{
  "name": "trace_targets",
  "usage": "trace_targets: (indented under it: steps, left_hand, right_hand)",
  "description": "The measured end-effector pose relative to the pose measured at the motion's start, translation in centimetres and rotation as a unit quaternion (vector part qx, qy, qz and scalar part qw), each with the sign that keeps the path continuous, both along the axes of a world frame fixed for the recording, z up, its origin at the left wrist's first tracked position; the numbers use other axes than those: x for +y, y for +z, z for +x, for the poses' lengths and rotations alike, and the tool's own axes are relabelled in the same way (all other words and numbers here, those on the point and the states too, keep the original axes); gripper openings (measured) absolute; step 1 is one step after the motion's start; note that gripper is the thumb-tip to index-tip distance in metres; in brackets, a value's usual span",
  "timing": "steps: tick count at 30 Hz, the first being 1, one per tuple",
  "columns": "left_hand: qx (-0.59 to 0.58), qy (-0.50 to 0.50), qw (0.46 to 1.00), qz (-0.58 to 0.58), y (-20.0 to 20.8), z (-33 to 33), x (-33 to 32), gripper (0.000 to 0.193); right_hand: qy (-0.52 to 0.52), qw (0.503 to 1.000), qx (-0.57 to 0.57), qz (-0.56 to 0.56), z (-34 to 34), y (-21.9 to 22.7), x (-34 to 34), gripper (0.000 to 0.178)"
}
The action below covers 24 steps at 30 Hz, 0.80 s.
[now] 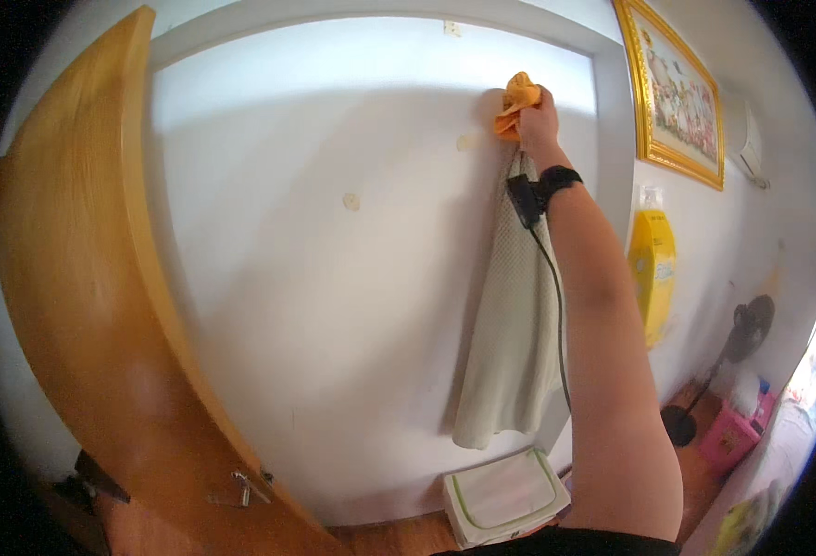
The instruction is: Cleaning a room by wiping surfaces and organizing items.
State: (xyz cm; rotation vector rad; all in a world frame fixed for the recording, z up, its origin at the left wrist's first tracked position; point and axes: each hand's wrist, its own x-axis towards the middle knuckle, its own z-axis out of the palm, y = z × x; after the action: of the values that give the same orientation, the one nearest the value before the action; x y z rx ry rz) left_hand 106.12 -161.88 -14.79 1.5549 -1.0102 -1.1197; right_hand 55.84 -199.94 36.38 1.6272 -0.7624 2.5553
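While right hand holds orange cloth in closed grip, fingertips barely discernible; left hand unseen, can't tell grip

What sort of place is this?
Probably a room in a home: a gold-framed picture and an air conditioner on the wall, plus a black standing fan on the floor.
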Motion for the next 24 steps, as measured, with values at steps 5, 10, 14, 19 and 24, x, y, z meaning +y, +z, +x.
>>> trace_targets:
  steps: [5, 10, 14, 19, 24]
  left_hand:
    - [-0.016, -0.029, 0.999, -0.009, 1.2, 0.4, -2.4, 0.035]
    - [-0.027, -0.059, 0.998, -0.02, 1.7, 0.7, -4.5, 0.036]
    - [-0.038, -0.079, 0.996, -0.018, 1.8, 0.5, -5.8, 0.036]
    - [-0.057, -0.128, 0.99, -0.03, 3.0, -1.8, -8.7, 0.037]
    - [-0.054, -0.099, 0.993, -0.03, 3.2, -5.4, -10.5, 0.037]
  right_hand:
    - [0.172, 0.984, -0.033, 0.04, 2.2, 0.1, 0.4, 0.034]
    - [0.332, 0.929, -0.156, -0.043, -1.2, -2.2, 0.6, 0.017]
    - [0.358, 0.907, -0.2, -0.097, -4.2, -2.0, 4.4, 0.016]
    - [-0.232, 0.932, 0.161, -0.228, -17.9, 0.6, -0.1, 0.028]
    - [0.321, 0.924, -0.138, -0.158, -11.8, 4.6, 2.4, 0.028]
